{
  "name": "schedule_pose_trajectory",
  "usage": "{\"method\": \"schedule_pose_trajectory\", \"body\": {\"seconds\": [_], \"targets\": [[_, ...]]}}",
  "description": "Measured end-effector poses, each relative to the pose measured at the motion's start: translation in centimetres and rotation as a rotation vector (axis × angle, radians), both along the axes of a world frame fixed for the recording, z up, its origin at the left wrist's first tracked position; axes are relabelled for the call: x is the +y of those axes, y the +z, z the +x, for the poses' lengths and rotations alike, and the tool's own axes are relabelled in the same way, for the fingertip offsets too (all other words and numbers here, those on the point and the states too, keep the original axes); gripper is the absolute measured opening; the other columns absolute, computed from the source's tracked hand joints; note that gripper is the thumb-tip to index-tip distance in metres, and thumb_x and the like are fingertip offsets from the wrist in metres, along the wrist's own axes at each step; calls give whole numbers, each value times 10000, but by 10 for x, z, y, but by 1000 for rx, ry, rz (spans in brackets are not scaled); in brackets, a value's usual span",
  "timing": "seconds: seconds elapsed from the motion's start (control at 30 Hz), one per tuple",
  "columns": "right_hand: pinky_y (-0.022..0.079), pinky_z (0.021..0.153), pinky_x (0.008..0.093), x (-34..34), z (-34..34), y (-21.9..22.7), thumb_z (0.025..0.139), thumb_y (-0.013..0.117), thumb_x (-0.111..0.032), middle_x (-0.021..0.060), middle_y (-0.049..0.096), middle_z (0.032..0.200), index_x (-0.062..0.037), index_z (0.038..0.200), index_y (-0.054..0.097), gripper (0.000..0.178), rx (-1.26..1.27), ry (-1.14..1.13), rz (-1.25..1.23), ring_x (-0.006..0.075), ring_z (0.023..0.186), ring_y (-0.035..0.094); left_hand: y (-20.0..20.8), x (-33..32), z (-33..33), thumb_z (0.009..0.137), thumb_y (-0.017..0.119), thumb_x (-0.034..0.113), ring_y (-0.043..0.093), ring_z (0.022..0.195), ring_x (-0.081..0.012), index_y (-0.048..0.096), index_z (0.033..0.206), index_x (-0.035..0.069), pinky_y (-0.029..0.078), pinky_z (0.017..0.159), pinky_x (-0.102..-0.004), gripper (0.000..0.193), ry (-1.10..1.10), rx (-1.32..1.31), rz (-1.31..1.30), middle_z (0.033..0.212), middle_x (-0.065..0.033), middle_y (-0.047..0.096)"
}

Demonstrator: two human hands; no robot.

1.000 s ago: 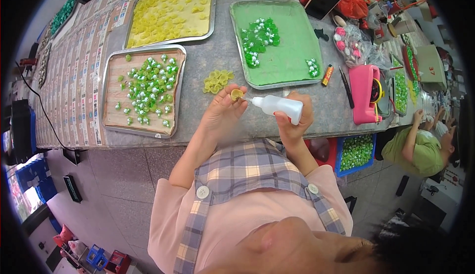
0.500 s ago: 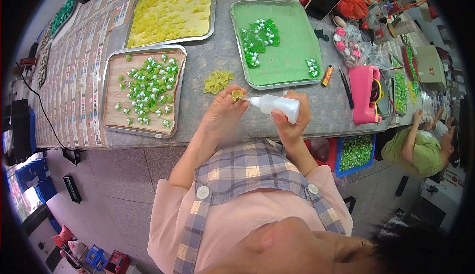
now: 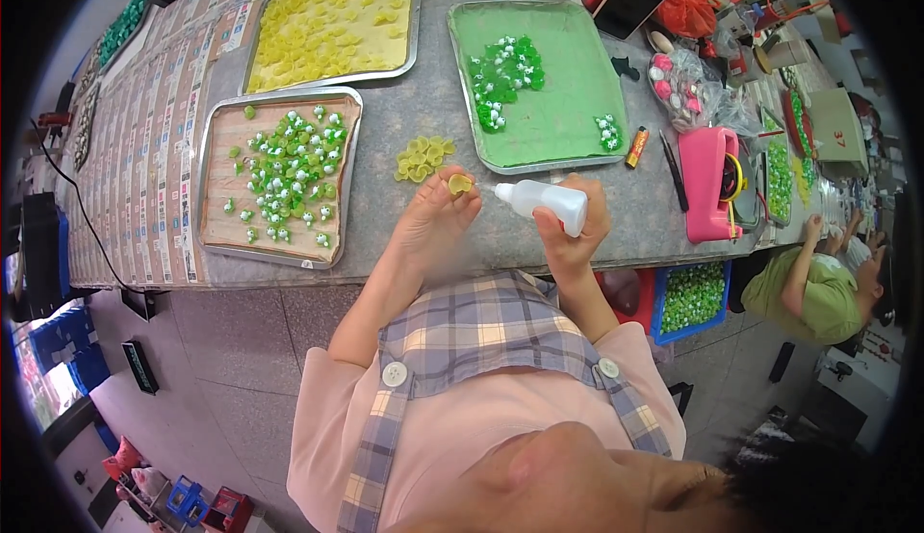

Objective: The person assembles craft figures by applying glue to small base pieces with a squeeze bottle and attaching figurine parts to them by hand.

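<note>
Both forearms reach forward from the chest, hands close together. The left hand [image 3: 438, 217] is raised, fingertips pinched. The right hand [image 3: 570, 235] is curled closed, thumb on top.

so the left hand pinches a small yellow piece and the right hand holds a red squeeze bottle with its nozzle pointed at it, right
Not quite: the squeeze bottle is white, not red, as the head view shows. The rest stands: the left hand pinches a small yellow piece, and the right hand holds the bottle with its nozzle pointed toward that piece.
</note>
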State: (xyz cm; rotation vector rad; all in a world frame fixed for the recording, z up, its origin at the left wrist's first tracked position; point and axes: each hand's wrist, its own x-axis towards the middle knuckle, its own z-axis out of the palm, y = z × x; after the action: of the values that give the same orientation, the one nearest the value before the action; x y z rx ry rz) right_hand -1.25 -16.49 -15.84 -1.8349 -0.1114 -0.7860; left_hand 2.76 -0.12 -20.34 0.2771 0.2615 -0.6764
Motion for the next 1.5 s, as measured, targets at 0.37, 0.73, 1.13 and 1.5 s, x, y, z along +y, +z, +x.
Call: {"method": "schedule_pose_trajectory", "body": {"seconds": [0.37,0.73,1.13,1.5], "targets": [[388,462,242,3,3,-7,635,704,-213,61,528,648,-32,766,503,300,28,-7,6,157,515,503,-4,-1,-1,748,591,111,563,821,-186,466,1013,48,502,727,-270,300,-11,22,-34,937,-100,530],[380,448,248,5,3,4,614,707,-177,59,526,629,-39,728,510,266,12,1,5,154,505,501,-3,-2,-1,744,598,114,565,796,-174,480,1004,47,498,731,-264,293,-1,12,14,936,-102,534],[360,505,213,-5,-1,-1,695,651,-245,35,477,706,-25,784,474,297,-25,-63,25,104,591,459,-2,-2,0,739,605,127,552,806,-167,488,998,44,492,739,-258,295,-24,-27,30,921,-88,530],[400,744,216,-83,-10,-20,761,555,-40,101,542,971,22,1031,425,306,297,-275,413,112,851,511,-18,7,6,763,575,121,549,837,-175,507,990,43,477,761,-271,250,8,-19,9,922,-68,541]]}}
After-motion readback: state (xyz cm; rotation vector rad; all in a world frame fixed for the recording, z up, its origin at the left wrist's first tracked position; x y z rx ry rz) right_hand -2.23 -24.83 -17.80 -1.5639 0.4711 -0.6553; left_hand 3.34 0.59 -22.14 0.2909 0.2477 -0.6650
